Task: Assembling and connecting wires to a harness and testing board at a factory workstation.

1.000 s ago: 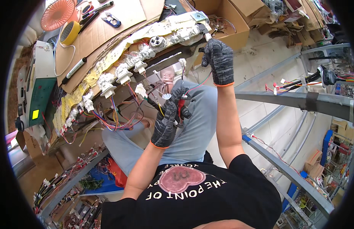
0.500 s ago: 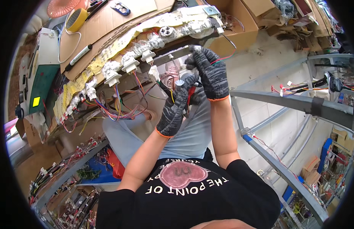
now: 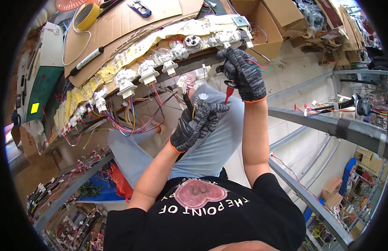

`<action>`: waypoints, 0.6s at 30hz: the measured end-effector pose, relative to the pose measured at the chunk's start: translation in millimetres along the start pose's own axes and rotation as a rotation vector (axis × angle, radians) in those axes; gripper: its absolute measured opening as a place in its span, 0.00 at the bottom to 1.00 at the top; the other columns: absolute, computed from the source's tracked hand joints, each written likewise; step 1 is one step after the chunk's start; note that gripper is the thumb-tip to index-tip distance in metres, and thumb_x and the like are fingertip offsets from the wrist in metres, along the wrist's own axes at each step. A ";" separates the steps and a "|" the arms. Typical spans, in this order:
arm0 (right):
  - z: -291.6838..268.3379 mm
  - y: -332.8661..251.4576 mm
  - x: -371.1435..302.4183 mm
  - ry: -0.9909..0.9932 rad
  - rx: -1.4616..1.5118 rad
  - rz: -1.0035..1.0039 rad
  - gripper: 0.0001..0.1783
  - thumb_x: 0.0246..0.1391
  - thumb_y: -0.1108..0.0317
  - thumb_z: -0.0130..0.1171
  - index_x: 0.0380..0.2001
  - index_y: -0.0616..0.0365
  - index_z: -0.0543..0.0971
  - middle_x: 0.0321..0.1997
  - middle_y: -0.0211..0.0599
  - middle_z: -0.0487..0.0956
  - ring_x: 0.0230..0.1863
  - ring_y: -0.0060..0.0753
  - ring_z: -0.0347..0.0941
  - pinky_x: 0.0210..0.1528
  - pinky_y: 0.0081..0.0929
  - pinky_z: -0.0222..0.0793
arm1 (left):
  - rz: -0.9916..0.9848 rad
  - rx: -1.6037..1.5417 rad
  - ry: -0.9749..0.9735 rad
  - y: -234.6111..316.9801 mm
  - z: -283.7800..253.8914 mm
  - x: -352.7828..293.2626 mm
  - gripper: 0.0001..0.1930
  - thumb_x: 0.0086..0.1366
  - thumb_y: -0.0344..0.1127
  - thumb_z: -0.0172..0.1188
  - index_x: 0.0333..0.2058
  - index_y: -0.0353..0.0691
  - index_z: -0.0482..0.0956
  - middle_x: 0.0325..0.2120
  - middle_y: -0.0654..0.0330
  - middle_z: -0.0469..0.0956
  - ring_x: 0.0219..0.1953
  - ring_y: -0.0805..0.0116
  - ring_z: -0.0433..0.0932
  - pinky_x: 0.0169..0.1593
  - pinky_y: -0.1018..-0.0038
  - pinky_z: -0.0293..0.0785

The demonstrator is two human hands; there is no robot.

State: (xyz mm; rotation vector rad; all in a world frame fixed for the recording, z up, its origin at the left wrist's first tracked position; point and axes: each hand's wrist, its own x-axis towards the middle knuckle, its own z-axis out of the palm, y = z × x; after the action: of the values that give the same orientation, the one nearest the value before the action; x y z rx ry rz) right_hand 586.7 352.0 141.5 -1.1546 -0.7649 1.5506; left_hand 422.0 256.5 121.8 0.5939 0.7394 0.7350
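Note:
My left hand (image 3: 194, 125), in a dark grey knitted glove with an orange cuff, is closed on a wire bundle above my lap. A white plug connector (image 3: 186, 82) and a pale round end piece (image 3: 202, 97) stick out past its fingers, with a short yellow wire (image 3: 194, 112) beside them. My right hand (image 3: 245, 75), gloved alike, is curled by the right end of the board. From under its palm a red test probe (image 3: 229, 93) points down toward my left fingers, apart from them. Thin red and green wires (image 3: 261, 66) show behind that hand.
A taped connector board (image 3: 160, 44) with white sockets and hanging coloured wires (image 3: 131, 121) runs along the bench edge. On cardboard lie a marker (image 3: 87, 60), yellow tape (image 3: 87, 16) and blue snips (image 3: 139, 7). A green tester (image 3: 45, 90) stands left; a metal frame (image 3: 328, 125) crosses at right.
My right hand has moved right and slightly nearer, away from my left hand. The red probe, earlier mostly hidden near the left hand, now shows under the right palm. The view has shifted slightly.

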 end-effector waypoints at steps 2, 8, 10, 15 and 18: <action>0.9 -2.8 -0.6 -0.017 -0.016 0.035 0.14 0.54 0.60 0.51 0.29 0.60 0.78 0.14 0.20 0.67 0.14 0.13 0.59 0.16 0.12 0.55 | 0.028 0.089 -0.001 3.6 0.7 -0.5 0.29 0.60 0.61 0.42 0.43 0.39 0.75 0.15 0.72 0.64 0.14 0.86 0.56 0.16 0.86 0.47; 5.9 -5.8 6.9 0.061 -0.013 0.068 0.15 0.56 0.60 0.48 0.31 0.60 0.76 0.12 0.20 0.65 0.12 0.11 0.54 0.12 0.13 0.47 | -0.018 0.096 -0.041 14.6 -2.1 5.3 0.25 0.62 0.55 0.43 0.42 0.38 0.74 0.19 0.69 0.69 0.17 0.85 0.60 0.20 0.88 0.55; 13.7 -6.1 -2.1 0.113 -0.137 0.037 0.15 0.55 0.59 0.49 0.33 0.59 0.76 0.15 0.22 0.68 0.15 0.13 0.59 0.14 0.12 0.53 | -0.101 0.026 -0.117 14.6 -2.5 3.7 0.20 0.65 0.48 0.45 0.42 0.36 0.73 0.24 0.67 0.73 0.20 0.85 0.64 0.24 0.89 0.60; 1.7 -0.5 -8.8 -0.033 -0.351 0.071 0.17 0.54 0.59 0.51 0.42 0.59 0.74 0.37 0.33 0.78 0.32 0.23 0.73 0.31 0.21 0.68 | 0.020 0.125 -0.004 6.0 -0.1 25.1 0.24 0.63 0.54 0.43 0.35 0.38 0.78 0.14 0.71 0.66 0.15 0.86 0.61 0.18 0.87 0.54; 2.8 8.1 -9.7 -0.150 -0.182 0.085 0.17 0.52 0.61 0.54 0.41 0.61 0.74 0.35 0.35 0.78 0.33 0.24 0.74 0.31 0.20 0.68 | 0.023 0.168 0.007 8.4 -2.9 31.4 0.25 0.63 0.55 0.43 0.32 0.38 0.79 0.10 0.71 0.64 0.12 0.85 0.59 0.16 0.87 0.51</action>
State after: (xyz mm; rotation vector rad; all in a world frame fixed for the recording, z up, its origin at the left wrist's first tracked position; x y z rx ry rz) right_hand 581.6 340.7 138.1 -1.2257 -0.9843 1.6792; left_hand 433.0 286.3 114.0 0.7531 0.8068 0.7004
